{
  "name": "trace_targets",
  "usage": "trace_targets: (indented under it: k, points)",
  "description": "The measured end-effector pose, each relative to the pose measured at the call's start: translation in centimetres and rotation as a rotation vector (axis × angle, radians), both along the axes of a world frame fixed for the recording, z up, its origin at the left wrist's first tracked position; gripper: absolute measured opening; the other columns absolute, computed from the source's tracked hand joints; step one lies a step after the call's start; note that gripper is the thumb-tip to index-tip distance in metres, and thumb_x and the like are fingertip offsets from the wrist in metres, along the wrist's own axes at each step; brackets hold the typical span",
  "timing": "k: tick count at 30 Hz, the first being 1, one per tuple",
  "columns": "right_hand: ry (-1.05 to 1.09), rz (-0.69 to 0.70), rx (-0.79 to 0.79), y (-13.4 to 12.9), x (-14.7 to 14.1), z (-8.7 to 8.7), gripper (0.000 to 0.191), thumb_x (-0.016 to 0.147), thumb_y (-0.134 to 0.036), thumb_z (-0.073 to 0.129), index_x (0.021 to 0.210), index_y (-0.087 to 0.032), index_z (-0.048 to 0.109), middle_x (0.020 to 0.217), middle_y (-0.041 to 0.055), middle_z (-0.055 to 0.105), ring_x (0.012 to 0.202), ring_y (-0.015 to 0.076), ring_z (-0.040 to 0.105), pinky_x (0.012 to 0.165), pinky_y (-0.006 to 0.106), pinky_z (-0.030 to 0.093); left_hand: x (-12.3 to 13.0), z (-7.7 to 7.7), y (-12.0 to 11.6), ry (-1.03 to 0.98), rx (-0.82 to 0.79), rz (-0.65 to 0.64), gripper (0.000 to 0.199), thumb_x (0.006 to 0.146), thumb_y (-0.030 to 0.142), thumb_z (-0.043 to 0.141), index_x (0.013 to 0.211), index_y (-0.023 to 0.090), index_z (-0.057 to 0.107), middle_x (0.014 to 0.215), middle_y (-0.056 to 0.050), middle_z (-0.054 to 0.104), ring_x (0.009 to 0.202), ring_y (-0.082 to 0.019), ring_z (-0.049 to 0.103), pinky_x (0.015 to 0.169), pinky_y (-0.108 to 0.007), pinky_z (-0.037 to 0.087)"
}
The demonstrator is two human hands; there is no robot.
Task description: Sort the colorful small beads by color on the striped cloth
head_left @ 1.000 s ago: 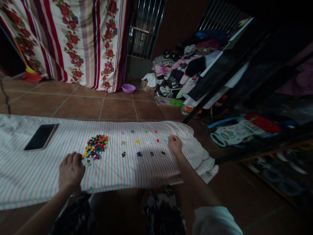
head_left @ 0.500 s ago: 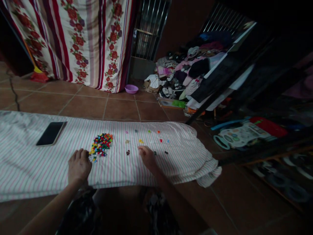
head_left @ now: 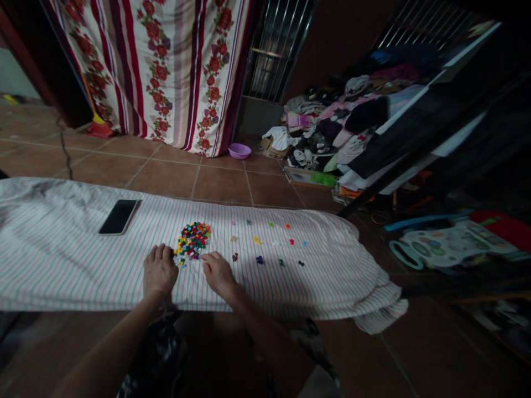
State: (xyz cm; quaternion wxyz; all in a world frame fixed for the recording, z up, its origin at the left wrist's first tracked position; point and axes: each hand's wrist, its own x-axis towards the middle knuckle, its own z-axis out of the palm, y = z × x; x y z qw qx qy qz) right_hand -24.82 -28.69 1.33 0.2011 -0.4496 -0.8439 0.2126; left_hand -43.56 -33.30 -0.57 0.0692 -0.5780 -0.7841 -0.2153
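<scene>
A heap of small multicoloured pieces (head_left: 194,239) lies on a striped cloth (head_left: 83,260). At the heap's lower left rests my left hand (head_left: 160,271), its fingers bent together; whether they hold a piece is hidden. My right hand (head_left: 218,272) is at the heap's lower right edge with thumb and forefinger pinched; anything between them is too small to make out. To the right lie little separate groups, among them yellow (head_left: 257,240), dark blue (head_left: 259,260), dark red (head_left: 235,257), beige (head_left: 234,239) and red (head_left: 291,241) ones.
A phone (head_left: 119,216) lies on the cloth left of the heap. Beyond, on the tiled floor, are a purple basin (head_left: 239,151), a floral curtain (head_left: 178,72) and piled clothes (head_left: 327,121). A dark slanted bar (head_left: 373,182) stands at the right.
My right hand has moved left from the small groups to the heap, uncovering the dark blue group. My left hand stays beside the heap. The view has shifted left.
</scene>
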Motion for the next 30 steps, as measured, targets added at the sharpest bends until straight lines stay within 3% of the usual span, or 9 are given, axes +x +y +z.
trace_targets:
  k: [5,12,30]
  points:
    - [-0.067,-0.119,-0.015,0.7,-1.2,0.1,0.030,0.092,-0.019,0.052,0.115,-0.025,0.069,0.110,0.0046,0.069,0.103,0.0179,0.064,0.088,0.028,0.049,0.2,0.5,0.0,-0.005,-0.022,0.004,0.030,0.091,0.016,0.036,0.108,0.012,0.061,0.126,-0.017,0.061,0.128,-0.033,0.046,0.102,-0.047,0.039]
    - [-0.129,-0.175,-0.036,0.6,-1.8,-0.1,0.025,0.093,-0.027,0.055,0.113,-0.028,0.069,0.112,0.0035,0.068,0.100,0.0185,0.065,0.080,0.027,0.049,0.2,0.5,0.0,-0.013,-0.008,-0.004,0.029,0.089,0.016,0.039,0.106,0.012,0.062,0.125,-0.018,0.061,0.127,-0.034,0.046,0.102,-0.048,0.039]
    - [-0.064,-0.299,0.032,-0.4,-2.1,-0.5,0.013,0.086,-0.024,0.058,0.097,-0.024,0.063,0.101,0.0039,0.068,0.098,0.0197,0.063,0.080,0.027,0.047,-0.1,1.0,-0.2,0.026,-0.010,-0.029,0.026,0.084,0.016,0.043,0.102,0.016,0.062,0.118,-0.015,0.062,0.121,-0.031,0.049,0.101,-0.048,0.038]
